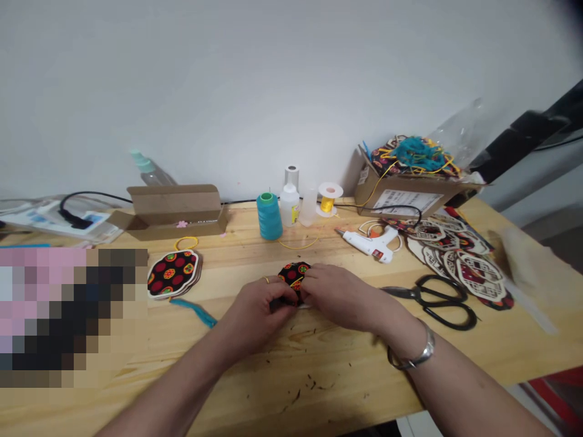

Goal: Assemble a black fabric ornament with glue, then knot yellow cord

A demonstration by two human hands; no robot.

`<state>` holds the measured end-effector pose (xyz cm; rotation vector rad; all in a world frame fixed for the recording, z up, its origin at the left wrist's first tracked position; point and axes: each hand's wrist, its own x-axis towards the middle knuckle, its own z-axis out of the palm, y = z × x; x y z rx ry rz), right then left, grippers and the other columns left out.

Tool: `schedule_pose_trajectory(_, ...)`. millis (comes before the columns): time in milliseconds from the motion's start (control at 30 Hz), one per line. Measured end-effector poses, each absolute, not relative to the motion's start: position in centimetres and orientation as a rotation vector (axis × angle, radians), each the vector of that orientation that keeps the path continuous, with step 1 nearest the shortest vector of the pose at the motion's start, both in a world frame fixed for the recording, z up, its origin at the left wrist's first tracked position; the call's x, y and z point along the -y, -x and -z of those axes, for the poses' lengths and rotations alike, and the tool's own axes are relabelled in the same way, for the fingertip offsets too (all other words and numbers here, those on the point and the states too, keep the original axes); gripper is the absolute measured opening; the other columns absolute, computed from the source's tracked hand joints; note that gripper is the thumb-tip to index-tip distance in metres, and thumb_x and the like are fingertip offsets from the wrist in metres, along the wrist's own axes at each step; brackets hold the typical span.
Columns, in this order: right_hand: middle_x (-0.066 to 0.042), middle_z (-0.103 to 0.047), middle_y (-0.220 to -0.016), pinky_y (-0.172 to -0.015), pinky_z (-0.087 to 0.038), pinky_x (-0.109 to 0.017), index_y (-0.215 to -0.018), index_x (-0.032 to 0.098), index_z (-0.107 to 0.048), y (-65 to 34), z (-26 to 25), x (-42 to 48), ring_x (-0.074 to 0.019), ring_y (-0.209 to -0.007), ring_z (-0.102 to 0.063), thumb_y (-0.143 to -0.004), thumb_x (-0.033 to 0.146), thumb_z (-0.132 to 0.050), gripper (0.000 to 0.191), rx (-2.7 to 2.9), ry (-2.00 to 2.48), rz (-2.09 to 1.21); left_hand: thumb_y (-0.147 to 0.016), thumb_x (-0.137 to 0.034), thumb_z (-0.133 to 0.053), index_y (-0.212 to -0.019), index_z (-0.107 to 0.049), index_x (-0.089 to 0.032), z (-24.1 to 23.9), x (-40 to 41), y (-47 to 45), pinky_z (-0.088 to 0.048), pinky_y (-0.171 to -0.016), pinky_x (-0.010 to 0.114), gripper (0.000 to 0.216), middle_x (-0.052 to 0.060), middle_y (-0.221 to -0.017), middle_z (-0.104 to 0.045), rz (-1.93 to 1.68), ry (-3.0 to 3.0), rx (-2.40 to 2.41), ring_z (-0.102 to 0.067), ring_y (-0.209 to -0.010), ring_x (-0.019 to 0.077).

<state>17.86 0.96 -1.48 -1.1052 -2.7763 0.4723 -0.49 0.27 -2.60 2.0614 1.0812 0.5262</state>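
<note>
Both of my hands meet over a small black fabric piece with red and green dots [295, 273] on the wooden table [291, 370]. My left hand [255, 309] pinches its near left edge; a ring shows on one finger. My right hand [339, 294] curls over its right side, fingers closed on it, with a silver bracelet on the wrist. A thin yellow thread crosses the piece.
A stack of matching fabric-covered pieces [173, 274] and a teal tassel [195, 309] lie left. Behind stand a teal thread cone [268, 216], white bottles [289, 204], a yellow spool [328, 199] and a glue gun [371, 243]. Black scissors [439, 298], patterned cutouts [464, 264] and cardboard boxes [401, 191] sit right.
</note>
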Motion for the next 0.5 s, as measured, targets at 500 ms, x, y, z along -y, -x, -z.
schedule_pose_trajectory(500, -0.006, -0.062, -0.087, -0.068, -0.041, -0.028, -0.087, 0.017, -0.061, -19.1, -1.6, -0.6, -0.0180, -0.081, -0.054, -0.081, 0.014, -0.047, 0.016, 2.831, 1.293, -0.381, -0.079, -0.014, -0.047, -0.071, -0.063, -0.019, 2.6, 0.1, 0.6, -0.040, -0.066, 0.025, 0.018, 0.000, -0.076, -0.062, -0.486, -2.154, -1.140, -0.055, -0.071, 0.0133)
